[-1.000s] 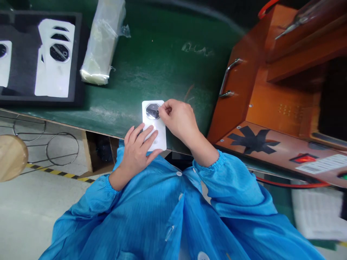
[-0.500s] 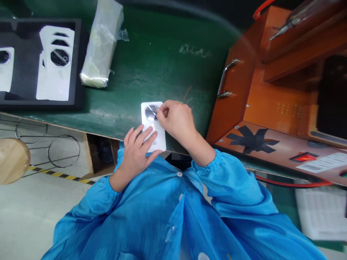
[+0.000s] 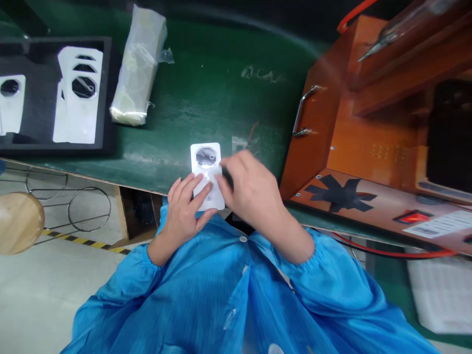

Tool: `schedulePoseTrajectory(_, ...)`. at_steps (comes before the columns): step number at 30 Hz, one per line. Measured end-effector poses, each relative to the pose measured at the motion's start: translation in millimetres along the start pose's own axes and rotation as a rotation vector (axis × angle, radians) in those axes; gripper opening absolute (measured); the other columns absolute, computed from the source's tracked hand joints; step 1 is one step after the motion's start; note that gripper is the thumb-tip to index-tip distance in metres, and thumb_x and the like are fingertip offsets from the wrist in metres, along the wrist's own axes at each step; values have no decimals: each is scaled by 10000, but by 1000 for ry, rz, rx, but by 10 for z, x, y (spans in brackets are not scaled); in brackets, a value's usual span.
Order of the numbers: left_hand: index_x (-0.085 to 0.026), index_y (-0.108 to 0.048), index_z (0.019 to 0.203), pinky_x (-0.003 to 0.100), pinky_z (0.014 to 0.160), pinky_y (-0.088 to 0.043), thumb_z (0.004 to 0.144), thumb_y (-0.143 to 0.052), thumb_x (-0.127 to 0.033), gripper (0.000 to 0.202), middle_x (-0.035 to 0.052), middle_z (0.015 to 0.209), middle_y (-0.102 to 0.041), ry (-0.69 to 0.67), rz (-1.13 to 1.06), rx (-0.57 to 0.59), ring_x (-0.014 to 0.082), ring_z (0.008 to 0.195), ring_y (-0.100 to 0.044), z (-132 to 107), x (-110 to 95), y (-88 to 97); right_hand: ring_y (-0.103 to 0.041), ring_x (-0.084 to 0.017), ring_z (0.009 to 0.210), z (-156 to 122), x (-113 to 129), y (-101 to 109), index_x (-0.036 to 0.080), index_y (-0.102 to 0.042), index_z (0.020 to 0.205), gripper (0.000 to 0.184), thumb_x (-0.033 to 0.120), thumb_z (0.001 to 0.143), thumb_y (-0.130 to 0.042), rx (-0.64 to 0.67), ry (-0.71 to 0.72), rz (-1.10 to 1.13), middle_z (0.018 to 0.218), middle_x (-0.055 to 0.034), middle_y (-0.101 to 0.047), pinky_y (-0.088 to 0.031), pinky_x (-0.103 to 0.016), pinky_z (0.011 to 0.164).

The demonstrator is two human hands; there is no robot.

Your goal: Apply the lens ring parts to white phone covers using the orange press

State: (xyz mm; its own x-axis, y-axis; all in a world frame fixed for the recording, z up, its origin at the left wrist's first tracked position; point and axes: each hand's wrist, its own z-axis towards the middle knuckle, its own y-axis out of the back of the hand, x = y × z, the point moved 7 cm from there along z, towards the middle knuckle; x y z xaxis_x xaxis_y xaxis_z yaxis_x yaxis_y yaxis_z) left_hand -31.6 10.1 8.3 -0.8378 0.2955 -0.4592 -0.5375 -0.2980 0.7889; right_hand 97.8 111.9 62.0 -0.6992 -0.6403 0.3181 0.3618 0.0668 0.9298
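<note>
A white phone back cover (image 3: 214, 200) with a dark octagonal camera window (image 3: 205, 157) lies on the green bench near its front edge. My left hand (image 3: 185, 204) rests flat on the cover's lower left part, fingers spread. At the cover's right edge is my right hand (image 3: 251, 189), slightly blurred, thumb and forefinger apart with nothing visible between them. Whether its fingertips touch the cover I cannot tell. A small clear piece of film (image 3: 239, 142) lies on the bench just beyond my right hand.
On the left, a black tray (image 3: 106, 93) holds several white back covers (image 3: 83, 115). Beside it lies a plastic-wrapped block (image 3: 138, 69). An orange machine (image 3: 320, 118) with a metal handle stands at right. A round stool (image 3: 20, 223) is below the bench at left.
My right hand has left the camera window, moving right and toward me, its pinch opened. A clear film piece now shows where that hand was. My left hand stays on the cover.
</note>
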Motion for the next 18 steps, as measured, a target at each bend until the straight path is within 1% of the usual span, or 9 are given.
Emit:
schedulePoseTrajectory(2, -221, -551, 1594, 550, 1288, -381, 1126, -495, -464, 531, 189, 1711, -467, 16, -100, -4, 338, 1535, -529, 8, 35, 115, -699, -348, 1161, -246, 174, -51, 112, -671, 1307, 387, 414, 1085, -577, 61, 136, 17, 1290, -209, -731, -574, -466, 909)
schedulePoseTrajectory(4, -220, -550, 1592, 534, 1245, -452, 1148, -400, -410, 505, 182, 1736, -421, 95, -201, -68, 318, 1515, -545, 48, 124, 303, -650, -376, 1324, -448, 326, -171, 73, -629, 1432, 504, 412, 1059, -648, 71, 223, 8, 1449, -242, -684, -563, -510, 1024)
schedulePoseTrajectory(7, -214, -664, 1447, 515, 1188, -515, 1136, -432, -382, 423, 146, 1530, -629, 218, -247, -192, 289, 1408, -619, 208, 261, 604, -646, -324, 1383, -566, 481, -285, 70, -672, 1398, 366, 223, 1071, -605, -41, 310, -61, 1465, -218, -698, -539, -473, 1110)
schedulePoseTrajectory(9, -217, -698, 1375, 485, 1119, -564, 1101, -532, -380, 359, 115, 1356, -711, 207, -265, -215, 263, 1249, -696, 436, 252, 731, -696, -290, 1317, -587, 502, -145, 79, -735, 1293, 287, 166, 1080, -563, -212, 368, -86, 1367, -180, -762, -547, -435, 1100)
schedulePoseTrajectory(12, -232, -737, 1283, 407, 1000, -605, 1046, -657, -340, 272, 73, 1221, -742, 121, -349, -174, 210, 1040, -736, 931, 32, 790, -741, -240, 1231, -796, 397, 383, 116, -788, 1180, 236, 183, 1082, -583, -487, 418, -79, 1259, -101, -815, -574, -377, 1061)
schedulePoseTrajectory(13, -237, -759, 1223, 387, 971, -608, 1041, -669, -331, 224, 61, 1172, -757, 99, -384, -123, 202, 1009, -740, 1115, -99, 757, -753, -216, 1201, -939, 338, 590, 129, -798, 1146, 230, 185, 1083, -584, -556, 410, -73, 1227, -81, -827, -587, -351, 1034)
schedulePoseTrajectory(15, -246, -788, 1141, 368, 921, -618, 1039, -675, -354, 186, 45, 1060, -790, 70, -479, 86, 204, 965, -756, 1469, -443, 553, -771, -180, 1165, -1292, 193, 941, 163, -808, 1104, 261, 192, 1098, -549, -608, 328, -76, 1189, -54, -841, -613, -320, 976)
schedulePoseTrajectory(17, -237, -787, 1188, 368, 875, -636, 1015, -699, -407, 258, 62, 1051, -817, 51, -649, 373, 219, 945, -776, 1755, -867, 210, -788, -175, 1157, -1679, 6, 1166, 224, -810, 1103, 308, 186, 1102, -504, -589, 176, -130, 1177, -39, -847, -639, -330, 915)
schedulePoseTrajectory(18, -221, -768, 1250, 374, 865, -644, 989, -724, -424, 333, 86, 1098, -824, 40, -757, 501, 231, 960, -783, 1874, -1093, 27, -795, -185, 1153, -1872, -106, 1241, 268, -807, 1118, 315, 175, 1089, -507, -585, 84, -175, 1177, -31, -848, -650, -349, 886)
